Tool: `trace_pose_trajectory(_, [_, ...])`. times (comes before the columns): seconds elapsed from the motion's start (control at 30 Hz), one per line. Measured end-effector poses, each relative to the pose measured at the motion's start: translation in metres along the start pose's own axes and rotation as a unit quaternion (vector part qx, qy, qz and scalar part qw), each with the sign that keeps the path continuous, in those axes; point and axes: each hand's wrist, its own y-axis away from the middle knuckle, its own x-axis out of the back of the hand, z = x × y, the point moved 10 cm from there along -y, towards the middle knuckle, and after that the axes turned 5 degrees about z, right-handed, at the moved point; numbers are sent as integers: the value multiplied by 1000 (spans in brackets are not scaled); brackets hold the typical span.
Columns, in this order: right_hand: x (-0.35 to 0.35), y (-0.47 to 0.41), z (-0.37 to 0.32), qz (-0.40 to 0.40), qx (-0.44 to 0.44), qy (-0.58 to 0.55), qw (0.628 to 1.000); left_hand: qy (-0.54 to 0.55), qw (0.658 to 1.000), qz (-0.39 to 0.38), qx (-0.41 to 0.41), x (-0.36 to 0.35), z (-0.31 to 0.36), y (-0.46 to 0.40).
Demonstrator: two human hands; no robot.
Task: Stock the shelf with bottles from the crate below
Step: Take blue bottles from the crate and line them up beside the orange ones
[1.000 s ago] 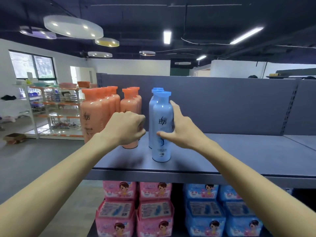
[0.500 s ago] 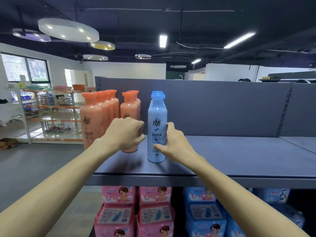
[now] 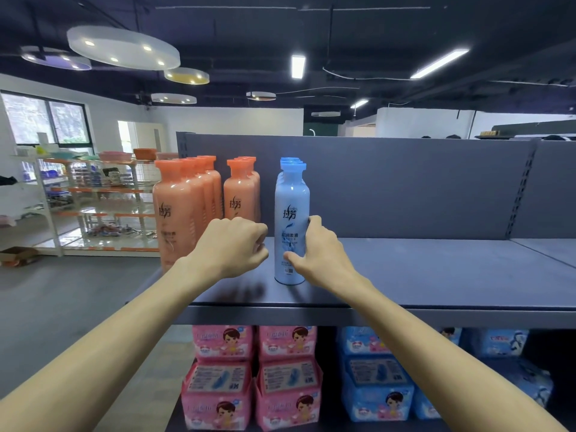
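**Blue bottle stands on the grey shelf between two hands**

A long grey shelf [image 3: 436,269] runs across the middle of the frame, with a grey back wall behind it. The room is big, with a dark ceiling and round lamps [image 3: 123,48] in the upper left of the frame. A white rack [image 3: 78,194] full of small things stands at the left by a window. Under the shelf sit pink packs [image 3: 252,378] and blue packs [image 3: 377,385].

Orange bottles [image 3: 187,207] stand in rows on the left part of the shelf. Just right of them is a row of blue bottles, and the front blue bottle [image 3: 291,226] stands upright near the shelf's front edge.

The right hand [image 3: 321,254] holds this bottle low down, thumb on the front and fingers round its right side. The left hand [image 3: 232,247] is curled into a fist just left of the blue bottle, in front of an orange bottle. I cannot tell if it grips anything.
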Motion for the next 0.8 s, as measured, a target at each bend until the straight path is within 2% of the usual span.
trace_pose_trajectory(0.53, [9,29,5,-36,-5,-26,999,29,999,-8,-10,5,30,28])
trace_pose_trajectory(0.8, [38,82,23,20,53,14,998,63,995,48,-55,23,78,49])
